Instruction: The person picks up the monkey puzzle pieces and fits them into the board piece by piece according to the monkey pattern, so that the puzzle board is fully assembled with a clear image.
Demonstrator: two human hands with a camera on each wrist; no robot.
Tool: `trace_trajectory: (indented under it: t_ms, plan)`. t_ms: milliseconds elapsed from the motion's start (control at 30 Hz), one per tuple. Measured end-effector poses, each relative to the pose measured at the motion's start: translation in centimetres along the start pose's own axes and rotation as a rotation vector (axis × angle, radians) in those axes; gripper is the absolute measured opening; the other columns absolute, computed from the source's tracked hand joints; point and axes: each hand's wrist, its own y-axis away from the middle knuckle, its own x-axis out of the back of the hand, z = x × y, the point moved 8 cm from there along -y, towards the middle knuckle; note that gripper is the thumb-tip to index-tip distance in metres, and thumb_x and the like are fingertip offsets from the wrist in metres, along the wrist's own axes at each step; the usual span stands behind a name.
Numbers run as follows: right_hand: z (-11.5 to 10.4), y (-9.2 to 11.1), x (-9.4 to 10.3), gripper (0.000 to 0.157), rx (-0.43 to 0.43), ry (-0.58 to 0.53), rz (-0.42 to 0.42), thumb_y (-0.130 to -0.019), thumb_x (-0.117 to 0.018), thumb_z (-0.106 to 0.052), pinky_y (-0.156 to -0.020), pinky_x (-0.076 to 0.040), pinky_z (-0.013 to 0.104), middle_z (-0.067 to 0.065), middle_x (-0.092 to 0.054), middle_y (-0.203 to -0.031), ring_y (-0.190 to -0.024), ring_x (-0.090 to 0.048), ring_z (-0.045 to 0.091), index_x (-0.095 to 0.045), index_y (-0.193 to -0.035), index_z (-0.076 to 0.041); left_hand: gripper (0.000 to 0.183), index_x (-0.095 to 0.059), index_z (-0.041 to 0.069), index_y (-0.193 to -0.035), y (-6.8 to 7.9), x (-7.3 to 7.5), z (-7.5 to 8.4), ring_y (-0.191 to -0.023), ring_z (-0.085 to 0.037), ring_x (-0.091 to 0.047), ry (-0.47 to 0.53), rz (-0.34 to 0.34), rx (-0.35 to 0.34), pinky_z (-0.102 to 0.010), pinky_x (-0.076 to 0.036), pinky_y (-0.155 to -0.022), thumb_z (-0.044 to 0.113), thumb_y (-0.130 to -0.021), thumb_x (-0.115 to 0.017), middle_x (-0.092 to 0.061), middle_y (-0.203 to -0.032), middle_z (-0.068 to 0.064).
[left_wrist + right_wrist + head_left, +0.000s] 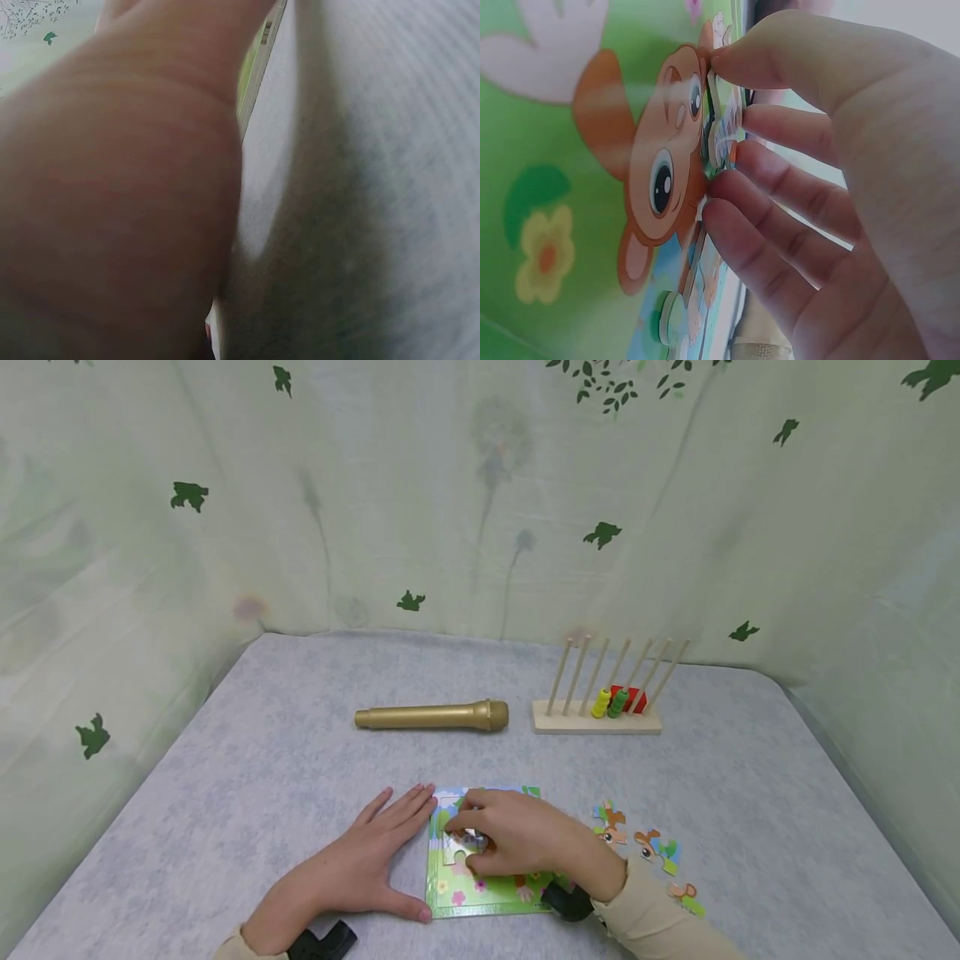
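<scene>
A picture puzzle board (465, 900) with a green, flowery print lies in front of me. My left hand (375, 856) rests flat at its left side, fingers spread and straight, with fingertips and thumb at the board's edge. Over the upper middle of the board, my right hand (517, 835) pinches a puzzle piece (718, 139) between thumb and fingers. The right wrist view has this piece tilted against the board, beside a printed brown animal face (660, 169). Mostly forearm (127, 187) fills the left wrist view.
Loose puzzle pieces (612, 833) with brown animal parts lie right of the board. Farther back are a gold microphone (427, 717) and a wooden peg stand (596, 727) with yellow, green and red beads. A leaf-printed curtain (450, 510) hangs behind the table.
</scene>
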Motion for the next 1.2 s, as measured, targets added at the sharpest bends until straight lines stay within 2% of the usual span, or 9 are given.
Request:
trace_trajectory:
  t_ms: [267, 533, 967, 1200]
  plan:
    - [-0.08, -0.27, -0.3, 0.034, -0.024, 0.028, -0.026, -0.092, -0.075, -0.025, -0.075, -0.047, 0.007, -0.004, -0.067, -0.115, -0.069, -0.05, -0.009, -0.074, -0.126, -0.018, 0.126, -0.025, 0.005, -0.164, 0.09, 0.24, 0.08, -0.159, -0.029, -0.017, -0.01, 0.012, -0.008, -0.02, 0.018, -0.122, 0.082, -0.074, -0.07, -0.016, -0.173, -0.009]
    - [-0.18, -0.32, -0.37, 0.035, -0.021, 0.038, -0.023, -0.093, -0.075, -0.027, -0.079, -0.049, 0.009, -0.004, -0.067, -0.117, -0.072, -0.053, -0.007, -0.074, -0.126, -0.018, 0.126, -0.026, 0.005, -0.164, 0.2, 0.34, 0.05, -0.159, -0.029, -0.018, -0.021, 0.02, -0.009, -0.02, 0.017, -0.122, 0.082, -0.074, -0.07, -0.017, -0.173, -0.009]
    - [-0.11, -0.38, -0.53, 0.038, -0.03, 0.074, -0.064, -0.097, -0.073, -0.034, -0.087, -0.052, 0.014, -0.003, -0.065, -0.124, -0.086, -0.057, -0.002, -0.072, -0.132, -0.02, 0.126, -0.024, 0.006, -0.164, 0.26, 0.38, -0.04, -0.16, -0.028, -0.016, -0.004, 0.011, -0.001, -0.02, 0.018, -0.122, 0.081, -0.074, -0.07, -0.015, -0.173, -0.008]
    - [-0.02, 0.17, -0.25, 0.036, -0.05, 0.04, -0.071, -0.097, -0.073, -0.034, -0.086, -0.051, 0.014, -0.006, -0.067, -0.12, -0.08, -0.055, -0.004, -0.072, -0.13, -0.019, 0.125, -0.023, 0.007, -0.164, 0.07, 0.1, 0.09, -0.16, -0.027, -0.014, 0.01, -0.005, -0.009, -0.022, 0.018, -0.122, 0.08, -0.075, -0.071, -0.014, -0.173, -0.007]
